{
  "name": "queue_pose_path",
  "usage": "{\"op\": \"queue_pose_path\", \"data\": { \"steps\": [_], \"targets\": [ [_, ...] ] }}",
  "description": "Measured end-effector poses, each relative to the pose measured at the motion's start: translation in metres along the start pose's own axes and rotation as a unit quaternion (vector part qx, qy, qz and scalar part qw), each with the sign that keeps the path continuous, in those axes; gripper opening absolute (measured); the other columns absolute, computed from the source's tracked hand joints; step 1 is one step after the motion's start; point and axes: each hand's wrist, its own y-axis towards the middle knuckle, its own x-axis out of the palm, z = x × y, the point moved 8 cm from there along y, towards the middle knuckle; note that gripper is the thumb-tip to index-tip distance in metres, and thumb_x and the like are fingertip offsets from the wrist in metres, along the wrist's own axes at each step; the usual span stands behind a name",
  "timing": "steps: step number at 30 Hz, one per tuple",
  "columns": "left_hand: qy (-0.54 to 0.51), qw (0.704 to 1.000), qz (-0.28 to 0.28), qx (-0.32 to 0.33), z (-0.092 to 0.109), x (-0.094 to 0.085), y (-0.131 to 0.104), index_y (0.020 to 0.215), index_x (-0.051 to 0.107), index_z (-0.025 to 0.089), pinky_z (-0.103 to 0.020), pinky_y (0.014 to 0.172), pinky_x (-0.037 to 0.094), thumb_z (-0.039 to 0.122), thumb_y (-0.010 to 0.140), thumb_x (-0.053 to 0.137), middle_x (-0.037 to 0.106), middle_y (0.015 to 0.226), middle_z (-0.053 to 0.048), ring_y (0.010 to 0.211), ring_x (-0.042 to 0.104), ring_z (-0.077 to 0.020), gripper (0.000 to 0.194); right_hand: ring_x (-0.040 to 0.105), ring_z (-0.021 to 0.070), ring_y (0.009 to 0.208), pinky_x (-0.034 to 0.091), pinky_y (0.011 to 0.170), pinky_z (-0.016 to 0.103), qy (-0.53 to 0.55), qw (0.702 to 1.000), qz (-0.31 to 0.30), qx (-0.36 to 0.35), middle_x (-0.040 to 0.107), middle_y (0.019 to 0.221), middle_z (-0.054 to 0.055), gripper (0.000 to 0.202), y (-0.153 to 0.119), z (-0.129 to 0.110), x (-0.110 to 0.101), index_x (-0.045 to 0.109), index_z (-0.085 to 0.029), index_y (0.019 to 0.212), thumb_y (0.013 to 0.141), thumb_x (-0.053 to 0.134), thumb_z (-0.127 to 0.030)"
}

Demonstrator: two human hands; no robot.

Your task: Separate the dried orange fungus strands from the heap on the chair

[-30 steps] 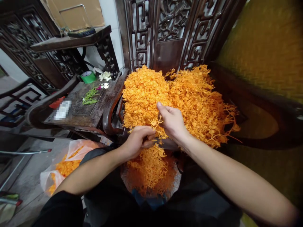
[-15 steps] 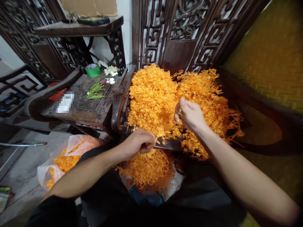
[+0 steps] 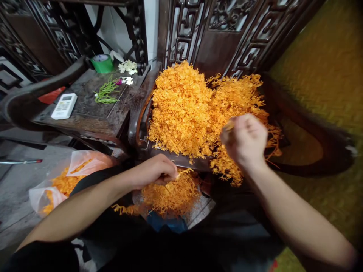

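My left hand [image 3: 159, 170] is closed, pinching the end of a thin orange sprig [image 3: 185, 172] that sticks out to the right. Below it a tangle of orange stems [image 3: 172, 192] fills something low between my knees, over a blue object. My right hand [image 3: 246, 139] is curled shut and smeared by motion, in front of the right-hand heap of orange sprigs [image 3: 235, 94]. What its fingers hold cannot be made out. A denser, brighter heap of small orange blossoms [image 3: 181, 109] lies to the left on the dark wooden chair [image 3: 195, 162].
On the left wooden seat [image 3: 93, 121] lie a white remote control [image 3: 64, 106], green tape roll [image 3: 102, 64], green stems [image 3: 107, 91] and white flowers [image 3: 128, 67]. A plastic bag [image 3: 76, 162] of orange bits stands on the floor. Carved panels [image 3: 215, 53] rise behind.
My right hand has moved right and closer, away from the left hand. The left hand remains pinched around a sprig. The camera view has tilted down and shifted a little.
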Motion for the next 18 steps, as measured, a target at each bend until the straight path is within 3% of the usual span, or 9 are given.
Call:
{"op": "queue_pose_path", "data": {
  "steps": [2,3,6,10,14,16,18],
  "targets": [
    [0.037,0.999,0.001,0.017,0.001,-0.001,-0.002,0.046,0.039,0.019,-0.027,0.047,0.015,0.022,0.075,0.053,0.032,0.047,0.004,0.044,0.024,-0.0066,0.032,0.037,0.0067,0.042,0.021,0.040,0.025,0.044,0.994,0.090,0.037,0.041,0.056,-0.008,0.043,0.021,0.013,-0.035,0.046,-0.024,0.071,0.087,0.077,-0.049],
    [0.065,0.998,0.001,0.026,0.001,-0.001,-0.003,0.046,0.041,0.019,-0.027,0.048,0.017,0.022,0.075,0.052,0.034,0.046,0.003,0.045,0.028,-0.0073,0.031,0.034,0.0059,0.040,0.019,0.040,0.025,0.039,0.992,0.113,0.044,0.043,0.057,-0.008,0.046,0.029,0.019,-0.047,0.043,-0.025,0.072,0.086,0.077,-0.053],
    [0.142,0.989,0.017,0.042,-0.001,-0.004,-0.001,0.050,0.047,0.019,-0.027,0.050,0.024,0.025,0.078,0.050,0.043,0.047,0.002,0.048,0.037,-0.0091,0.028,0.040,0.0077,0.043,0.026,0.042,0.026,-0.095,0.988,0.081,0.089,0.063,0.071,-0.001,0.037,0.037,0.039,-0.046,0.056,-0.023,0.082,0.088,0.071,-0.056],
    [0.139,0.990,0.029,0.023,-0.010,-0.005,0.006,0.056,0.050,0.019,-0.026,0.048,0.022,0.031,0.080,0.052,0.042,0.047,0.004,0.046,0.036,-0.0089,0.027,0.059,0.0160,0.064,0.043,0.060,0.030,-0.320,0.946,-0.049,0.034,0.070,0.078,0.005,0.030,0.033,0.060,0.014,0.070,-0.019,0.093,0.093,0.065,-0.049],
    [0.148,0.988,0.023,0.022,-0.011,-0.003,0.013,0.058,0.051,0.019,-0.025,0.048,0.024,0.030,0.079,0.054,0.044,0.049,0.004,0.046,0.037,-0.0086,0.024,0.061,0.0209,0.075,0.045,0.071,0.034,-0.429,0.900,-0.061,-0.055,0.069,0.080,0.007,0.044,0.059,0.067,0.066,0.067,-0.018,0.084,0.098,0.052,-0.057],
    [0.150,0.987,0.031,0.041,-0.006,-0.003,0.017,0.058,0.052,0.019,-0.024,0.049,0.025,0.029,0.077,0.054,0.045,0.050,0.004,0.048,0.039,-0.0085,0.022,0.062,0.0256,0.086,0.046,0.078,0.038,-0.508,0.848,-0.094,-0.117,0.070,0.095,0.012,0.050,0.074,0.070,0.090,0.069,-0.017,0.099,0.096,0.050,-0.063],
    [0.137,0.988,0.035,0.063,0.000,-0.002,0.019,0.058,0.052,0.018,-0.024,0.050,0.025,0.028,0.076,0.054,0.046,0.051,0.004,0.049,0.039,-0.0081,0.020,0.060,0.0319,0.101,0.046,0.086,0.043,-0.582,0.777,-0.163,-0.175,0.067,0.116,0.018,0.059,0.081,0.078,0.113,0.065,-0.013,0.122,0.097,0.046,-0.063]
  ]
}}
